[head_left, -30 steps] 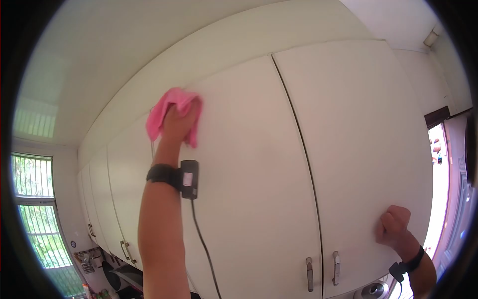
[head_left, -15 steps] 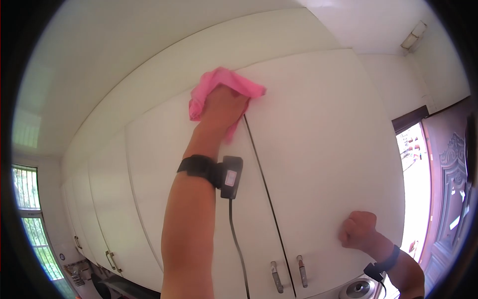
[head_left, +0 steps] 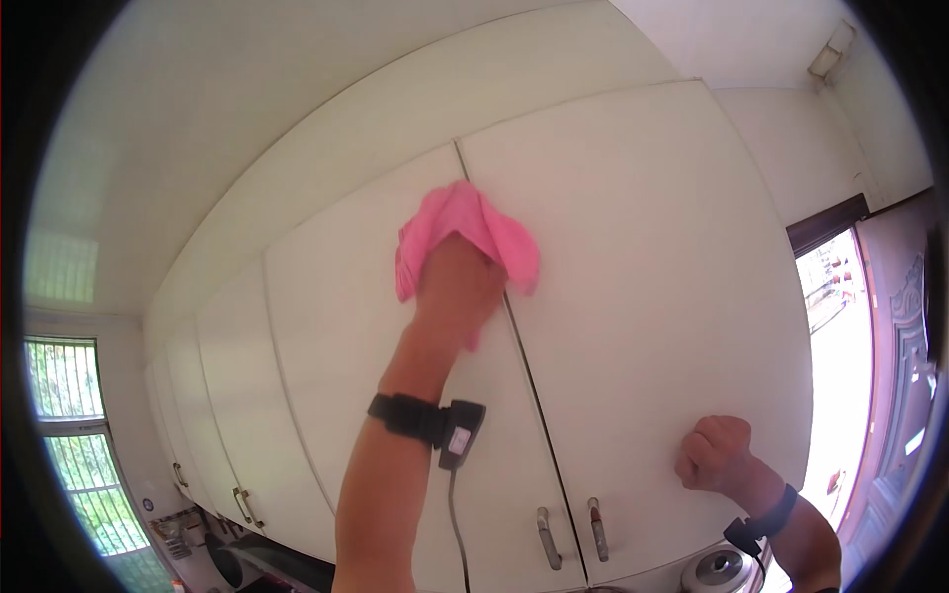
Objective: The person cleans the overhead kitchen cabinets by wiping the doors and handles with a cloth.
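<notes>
My left hand (head_left: 458,287) presses a pink cloth (head_left: 465,222) flat on the white cabinet doors, over the upper part of the gap between two of them. Its fingers are mostly hidden under the cloth. On the lower part of the right door (head_left: 633,296), my right hand (head_left: 714,455) rests as a closed fist, with nothing seen in it. Each wrist wears a black strap with a small device and a cable.
Two metal door handles (head_left: 549,539) sit low beside the gap. Below the cabinets at right is a round metal object (head_left: 717,570). More cabinet doors run leftward to a barred window (head_left: 89,474). A bright doorway (head_left: 835,366) stands at the right.
My left hand and the cloth have moved right across the doors to the gap, then lower down. The view has shifted. My right fist stays on the right door.
</notes>
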Action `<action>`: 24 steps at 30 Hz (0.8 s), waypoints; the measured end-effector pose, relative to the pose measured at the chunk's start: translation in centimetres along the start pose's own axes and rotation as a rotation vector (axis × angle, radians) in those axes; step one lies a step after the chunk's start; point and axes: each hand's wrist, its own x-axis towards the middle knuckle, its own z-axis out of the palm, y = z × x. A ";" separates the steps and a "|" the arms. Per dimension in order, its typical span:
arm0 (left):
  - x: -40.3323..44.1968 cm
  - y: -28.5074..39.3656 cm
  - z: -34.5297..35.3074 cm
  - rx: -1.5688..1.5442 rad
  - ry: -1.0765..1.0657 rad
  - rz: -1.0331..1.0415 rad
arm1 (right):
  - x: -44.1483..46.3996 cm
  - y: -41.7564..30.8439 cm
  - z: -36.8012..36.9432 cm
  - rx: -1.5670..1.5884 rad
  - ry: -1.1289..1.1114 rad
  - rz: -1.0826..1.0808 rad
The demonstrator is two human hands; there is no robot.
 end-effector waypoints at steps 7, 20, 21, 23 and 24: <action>3.8 -6.0 2.2 0.541 -0.085 0.268 | 0.0 0.0 0.0 0.043 0.035 0.006; 5.3 -1.6 -0.1 0.169 0.007 0.139 | -0.3 0.1 0.3 0.009 0.028 0.012; 4.9 -0.5 -0.5 0.108 0.006 0.076 | -0.3 0.1 0.2 0.000 0.016 0.014; 3.5 0.0 -0.1 0.070 0.042 0.063 | 0.0 0.0 -0.1 0.004 0.011 0.017; 2.2 -0.5 0.6 0.098 0.079 0.112 | 0.2 -0.2 -0.2 0.009 0.014 0.019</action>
